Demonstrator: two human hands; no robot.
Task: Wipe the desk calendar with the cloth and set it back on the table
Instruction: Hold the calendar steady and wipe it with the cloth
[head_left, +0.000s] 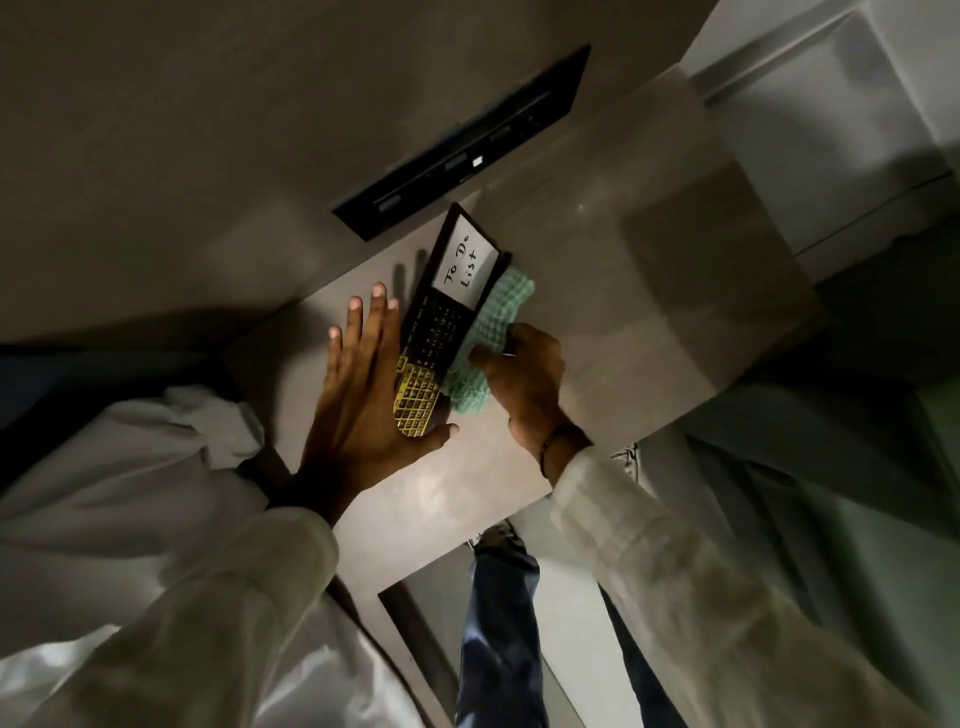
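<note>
Count: two hands, one calendar, one cloth, one table, one dark wall panel.

Left hand (363, 384): fingers spread and extended, palm against the left side of the desk calendar (441, 322), thumb stretched out under its near gold end. It braces rather than grips. White sleeve bunched at the wrist.

Right hand (524, 374): fingers curled closed around the cloth (491, 338), a pale green waffle-weave piece, bunched. Cloth is pressed against the calendar's right edge, just left of this hand's knuckles. A dark band sits on the wrist; a white sleeve follows.

Calendar lies between the two hands, on or just above the table (649, 312); contact with the surface cannot be told. Its far part shows a white card reading "To Do List", its middle is a black grid of months and numbers, its near end a gold grid.

Beyond the fingertips, a dark rectangular wall panel (467, 145) with slots. Small print on the calendar is unreadable; the near cloth edge is hidden behind the calendar.
</note>
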